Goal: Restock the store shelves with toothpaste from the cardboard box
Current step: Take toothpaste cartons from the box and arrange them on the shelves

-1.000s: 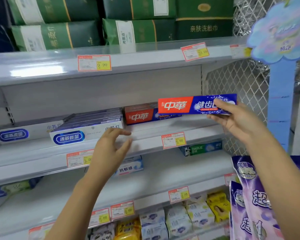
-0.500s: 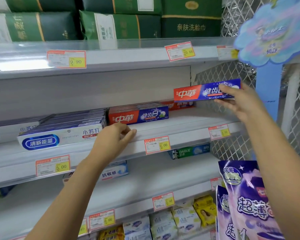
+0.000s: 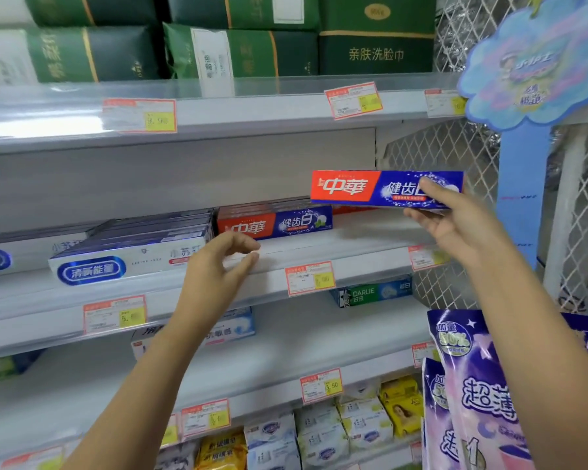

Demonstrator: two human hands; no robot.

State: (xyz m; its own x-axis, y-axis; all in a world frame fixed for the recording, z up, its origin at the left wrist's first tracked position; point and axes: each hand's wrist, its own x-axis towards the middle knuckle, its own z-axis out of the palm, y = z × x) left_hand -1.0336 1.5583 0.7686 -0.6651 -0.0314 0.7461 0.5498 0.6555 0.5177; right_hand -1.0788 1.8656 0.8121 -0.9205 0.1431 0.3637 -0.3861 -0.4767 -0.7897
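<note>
Fingers (image 3: 437, 191) of my right hand (image 3: 455, 228) pinch the toothpaste box (image 3: 357, 188) by its right end: thumb on the printed face, the others under and behind. I judge this end grip leaves the free left end clear to lead into the gap. The box hangs level above the shelf (image 3: 370, 262), at 2 o'clock of centre. The matching row (image 3: 275, 223) lies at 8 o'clock of it. At 7 o'clock of that row, my left hand (image 3: 214, 269) holds nothing. Its fingers (image 3: 246, 245) are loosely curled, parted from the thumb, at the shelf lip, probably to steady or tidy stock. The cardboard box is out of view.

Against half a second back, the held box sits more level, and the left fingers, then together, have parted.
</note>
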